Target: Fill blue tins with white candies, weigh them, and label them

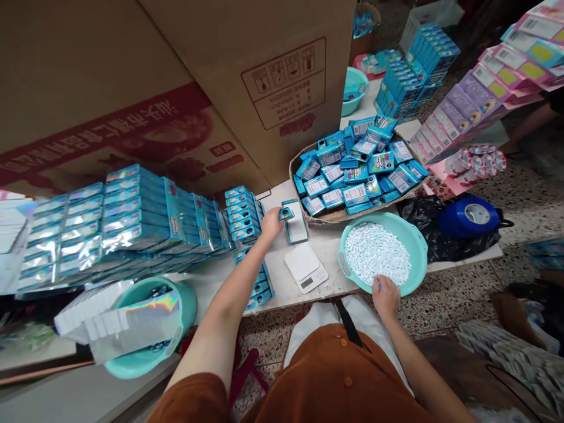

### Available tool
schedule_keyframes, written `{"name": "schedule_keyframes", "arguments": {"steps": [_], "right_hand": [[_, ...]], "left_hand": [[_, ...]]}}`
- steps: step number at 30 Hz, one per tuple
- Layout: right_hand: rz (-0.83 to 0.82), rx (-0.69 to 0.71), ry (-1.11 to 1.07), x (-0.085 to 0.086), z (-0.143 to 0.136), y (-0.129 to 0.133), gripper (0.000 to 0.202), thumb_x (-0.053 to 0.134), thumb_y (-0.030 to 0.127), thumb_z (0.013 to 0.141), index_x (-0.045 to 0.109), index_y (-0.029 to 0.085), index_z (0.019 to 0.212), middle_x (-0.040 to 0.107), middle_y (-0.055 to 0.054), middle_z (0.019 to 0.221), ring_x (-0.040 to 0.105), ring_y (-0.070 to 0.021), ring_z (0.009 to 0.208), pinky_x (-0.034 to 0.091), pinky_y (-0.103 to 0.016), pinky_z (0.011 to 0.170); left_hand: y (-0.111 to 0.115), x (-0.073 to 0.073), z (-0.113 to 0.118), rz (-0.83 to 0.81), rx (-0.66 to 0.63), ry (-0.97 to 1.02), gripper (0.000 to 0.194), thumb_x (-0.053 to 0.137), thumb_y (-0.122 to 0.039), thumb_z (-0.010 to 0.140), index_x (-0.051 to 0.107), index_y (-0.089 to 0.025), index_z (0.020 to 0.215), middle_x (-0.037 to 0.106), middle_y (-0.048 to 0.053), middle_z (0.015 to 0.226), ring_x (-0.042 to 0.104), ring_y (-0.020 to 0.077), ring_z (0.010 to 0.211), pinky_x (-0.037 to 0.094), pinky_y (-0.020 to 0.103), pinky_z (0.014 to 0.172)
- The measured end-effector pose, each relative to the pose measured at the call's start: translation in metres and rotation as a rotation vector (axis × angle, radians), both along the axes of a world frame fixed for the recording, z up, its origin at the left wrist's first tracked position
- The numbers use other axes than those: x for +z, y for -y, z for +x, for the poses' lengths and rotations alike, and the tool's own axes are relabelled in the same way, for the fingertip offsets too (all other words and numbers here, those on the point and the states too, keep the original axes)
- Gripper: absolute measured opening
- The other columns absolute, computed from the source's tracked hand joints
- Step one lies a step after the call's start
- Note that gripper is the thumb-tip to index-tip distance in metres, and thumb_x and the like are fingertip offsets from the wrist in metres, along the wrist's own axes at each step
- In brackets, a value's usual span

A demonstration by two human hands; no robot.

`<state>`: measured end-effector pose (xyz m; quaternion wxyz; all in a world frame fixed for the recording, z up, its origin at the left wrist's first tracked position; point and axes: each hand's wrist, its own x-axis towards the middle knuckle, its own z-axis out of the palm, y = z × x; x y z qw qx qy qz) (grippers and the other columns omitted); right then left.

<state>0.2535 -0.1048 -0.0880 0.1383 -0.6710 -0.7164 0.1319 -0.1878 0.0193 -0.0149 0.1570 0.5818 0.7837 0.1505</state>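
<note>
My left hand [272,223] is closed on a small blue box [286,212], held over the far end of a shallow open case [296,230] with blue edges. Just nearer to me lies a white digital scale [303,263]. To the left stand stacked blue boxes [241,212], with another row [261,288] partly behind my forearm. My right hand [386,295] is at the near rim of a turquoise basin [419,235] holding many small white pieces [374,249]. Its fingers are pinched together; a small greyish bit shows at them, too small to name.
A cut-down carton [324,218] heaped with blue boxes [356,170] stands behind the basin. Large cardboard boxes [264,135] wall off the back. Wrapped stacks [132,214] and a second turquoise basin [187,299] are at left; a blue tape roll [469,216] is at right.
</note>
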Motion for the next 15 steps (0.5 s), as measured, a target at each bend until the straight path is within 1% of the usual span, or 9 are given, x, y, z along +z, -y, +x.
{"name": "schedule_keyframes", "arguments": {"steps": [2,5,10,15], "right_hand": [[-0.010,0.007,-0.003,0.000,0.000,0.000,0.028,0.038,0.032,0.092,0.063,0.018,0.094,0.068,-0.010,0.098,0.057,-0.0240,0.092,0.036,-0.035,0.082],[-0.026,0.005,-0.012,0.000,0.000,0.000,0.029,0.038,0.033,0.091,0.064,0.019,0.096,0.067,-0.010,0.103,0.057,-0.0254,0.096,0.036,-0.036,0.083],[-0.045,-0.014,-0.050,0.003,-0.001,0.000,0.028,0.039,0.034,0.090,0.065,0.023,0.097,0.067,-0.010,0.106,0.058,-0.0277,0.100,0.038,-0.040,0.085],[-0.066,-0.019,-0.049,0.002,0.000,-0.001,0.028,0.039,0.036,0.090,0.064,0.025,0.098,0.067,-0.010,0.106,0.058,-0.0282,0.102,0.039,-0.042,0.087]], "left_hand": [[-0.030,-0.006,-0.009,-0.044,-0.047,-0.034,0.041,0.057,-0.013,0.072,0.060,-0.017,0.113,0.063,0.012,0.115,0.055,0.0290,0.110,0.043,0.037,0.094],[-0.060,-0.020,-0.016,-0.104,-0.111,-0.062,0.039,0.057,-0.013,0.071,0.061,-0.018,0.109,0.064,0.011,0.111,0.057,0.0288,0.106,0.045,0.036,0.090],[-0.086,-0.047,-0.021,-0.202,-0.131,-0.110,0.038,0.058,-0.014,0.070,0.061,-0.020,0.107,0.064,0.011,0.109,0.057,0.0274,0.104,0.046,0.034,0.086],[-0.105,-0.071,-0.035,-0.210,-0.221,-0.091,0.039,0.062,-0.013,0.066,0.060,-0.021,0.104,0.062,0.010,0.108,0.055,0.0262,0.107,0.044,0.034,0.091]]}}
